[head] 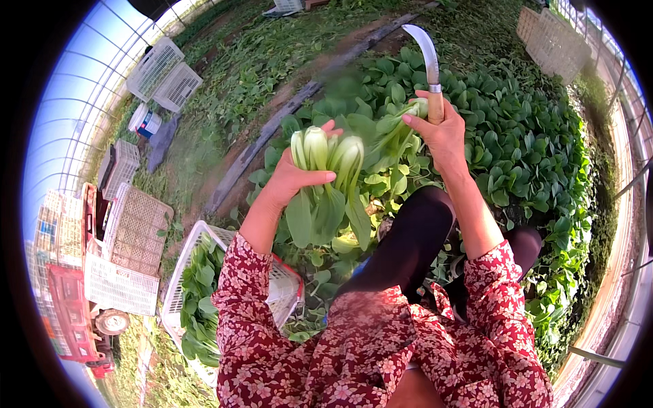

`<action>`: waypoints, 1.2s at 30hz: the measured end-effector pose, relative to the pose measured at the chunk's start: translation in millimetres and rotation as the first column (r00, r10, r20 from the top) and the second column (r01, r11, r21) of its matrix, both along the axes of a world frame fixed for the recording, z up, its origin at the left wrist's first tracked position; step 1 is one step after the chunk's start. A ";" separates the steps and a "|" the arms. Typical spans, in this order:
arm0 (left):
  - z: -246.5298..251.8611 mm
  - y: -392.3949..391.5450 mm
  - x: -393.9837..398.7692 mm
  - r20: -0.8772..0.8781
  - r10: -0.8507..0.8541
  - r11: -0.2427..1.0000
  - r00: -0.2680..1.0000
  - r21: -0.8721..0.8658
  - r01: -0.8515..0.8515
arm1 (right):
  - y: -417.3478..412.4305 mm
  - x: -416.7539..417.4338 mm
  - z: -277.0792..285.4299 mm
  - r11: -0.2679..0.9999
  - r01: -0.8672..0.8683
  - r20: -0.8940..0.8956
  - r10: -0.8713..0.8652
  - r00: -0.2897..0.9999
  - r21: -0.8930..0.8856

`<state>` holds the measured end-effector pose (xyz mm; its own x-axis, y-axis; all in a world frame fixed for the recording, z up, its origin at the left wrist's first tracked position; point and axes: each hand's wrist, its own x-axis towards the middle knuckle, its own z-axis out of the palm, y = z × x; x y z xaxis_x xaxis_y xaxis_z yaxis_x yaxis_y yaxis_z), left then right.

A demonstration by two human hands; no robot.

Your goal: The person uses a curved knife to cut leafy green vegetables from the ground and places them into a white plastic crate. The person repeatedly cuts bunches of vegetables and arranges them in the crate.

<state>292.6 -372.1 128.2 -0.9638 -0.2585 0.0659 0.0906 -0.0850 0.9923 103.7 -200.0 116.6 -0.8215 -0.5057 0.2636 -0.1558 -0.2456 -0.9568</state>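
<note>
My left hand (301, 176) holds several heads of bok choy (317, 148), their pale bases up and their leaves hanging down. To the right and a little higher, my right hand (443, 127) grips the wooden handle of a curved sickle knife (428, 53), its blade pointing up. Between the thumb and fingers of that same hand is another bok choy (419, 108), with its leaves trailing to the left. Below both hands grow leafy plants, some of them yellowish. A white plastic crate (176, 285) with cut greens (201, 306) in it stands by my left forearm.
Dense bok choy plants (515, 137) grow ahead and to the right. A dark strip (285, 115) crosses the ground at the left. Farther left are stacked plastic crates (135, 219), a white bucket (145, 121) and a red vehicle (71, 311). Another crate (553, 43) lies at the upper right.
</note>
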 end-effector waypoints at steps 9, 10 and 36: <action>-13.7 -4.0 42.4 -0.106 0.195 0.973 0.975 0.148 -0.179 | -52.0 68.0 11.5 0.849 -0.501 0.154 0.479 0.864 0.166; -20.0 -2.1 50.3 -0.119 0.181 0.973 0.976 0.167 -0.160 | -53.6 75.7 8.0 0.842 -0.521 0.228 0.485 0.844 0.137; -116.8 25.0 169.8 -0.017 0.482 0.472 0.876 0.847 -0.244 | -114.4 192.7 -73.2 0.716 -0.661 0.534 0.477 0.698 0.223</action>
<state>462.4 -347.0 11.4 -0.7537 -0.6355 -0.1675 0.5135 -0.7285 0.4534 296.5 -314.5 43.4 -0.3117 -0.8884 -0.3370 0.3181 0.2367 -0.9180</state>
